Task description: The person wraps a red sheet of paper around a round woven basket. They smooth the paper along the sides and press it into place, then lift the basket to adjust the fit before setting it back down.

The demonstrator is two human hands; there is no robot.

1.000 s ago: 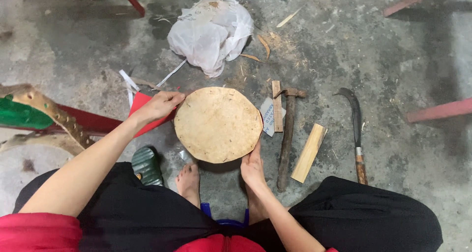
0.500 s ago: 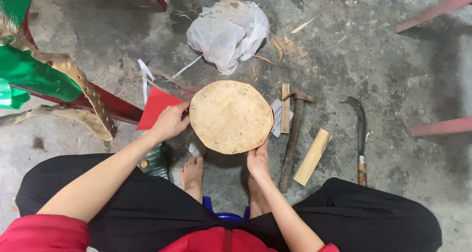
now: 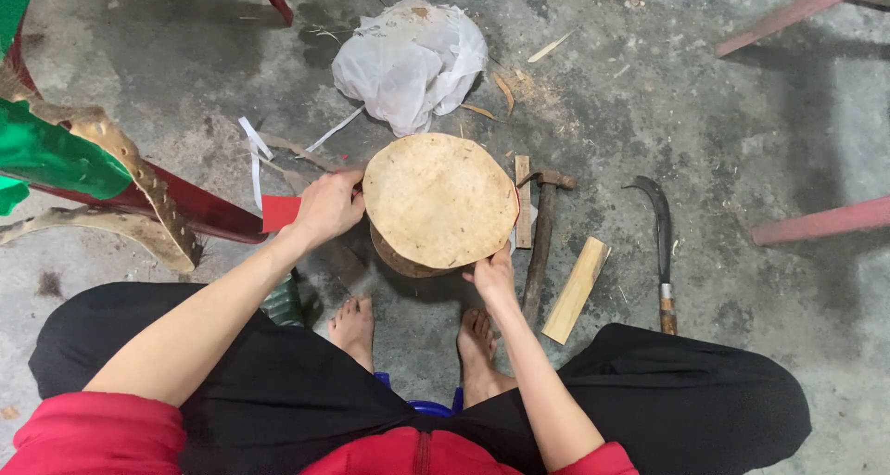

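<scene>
1. The left hand (image 3: 326,206) has its grip closed on the nine o'clock edge of a round tan disc (image 3: 439,200), fingers curled over the rim.
2. The right hand (image 3: 491,273) grasps the same disc at about five o'clock, fingertips under the lower edge.
3. The disc is held between both hands just above the concrete floor (image 3: 723,123), in front of two bare feet (image 3: 354,327); a darker round edge shows beneath it at six o'clock.
4. A red card (image 3: 280,213) lies just beyond the left hand at nine o'clock.
5. At three o'clock of the disc lie a hammer (image 3: 540,234) with a wooden handle and a thin wooden strip (image 3: 523,202), close beside it.
6. Further out at four o'clock is a pale wooden block (image 3: 577,290), then a curved sickle (image 3: 660,243).
7. At twelve o'clock sits a crumpled white plastic bag (image 3: 410,60), with wood shavings near it.
</scene>
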